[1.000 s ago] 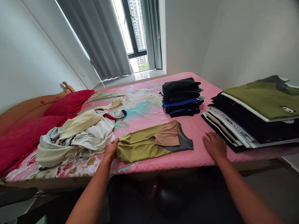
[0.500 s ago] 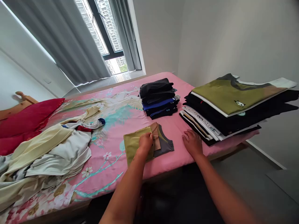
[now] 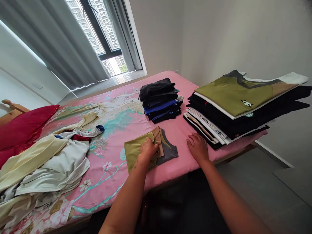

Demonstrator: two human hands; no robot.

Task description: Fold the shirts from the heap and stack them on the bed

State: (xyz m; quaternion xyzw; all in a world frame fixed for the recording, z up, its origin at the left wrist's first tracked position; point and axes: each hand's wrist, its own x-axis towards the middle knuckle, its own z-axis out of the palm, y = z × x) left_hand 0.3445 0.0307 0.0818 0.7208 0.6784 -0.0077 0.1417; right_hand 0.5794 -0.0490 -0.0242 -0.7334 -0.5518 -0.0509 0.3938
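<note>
A partly folded olive T-shirt [image 3: 133, 151] with brown and grey sections lies near the bed's front edge, its grey neckline toward the right. My left hand [image 3: 148, 149] is on the upper olive layer, fingers closed at its hem; the fingertips are partly hidden. My right hand [image 3: 198, 149] rests on the pink sheet with fingers apart and holds nothing. Just beyond it is a tall stack of folded shirts [image 3: 224, 122], topped by an olive shirt with a panda patch [image 3: 246, 103]. A second stack of dark and blue folded clothes [image 3: 159, 100] stands behind the T-shirt.
A loose heap of white and cream clothes [image 3: 53, 172] covers the bed's left side. Behind it lies a red pillow [image 3: 24, 128] by a wooden bedpost. The tall stack overhangs the bed's right edge. A window with grey curtains [image 3: 53, 42] is at the back.
The view has shifted slightly, so everything sits a little further left. My left hand has turned a little over the T-shirt, and the hem beneath it looks more creased. My right hand stays on the sheet.
</note>
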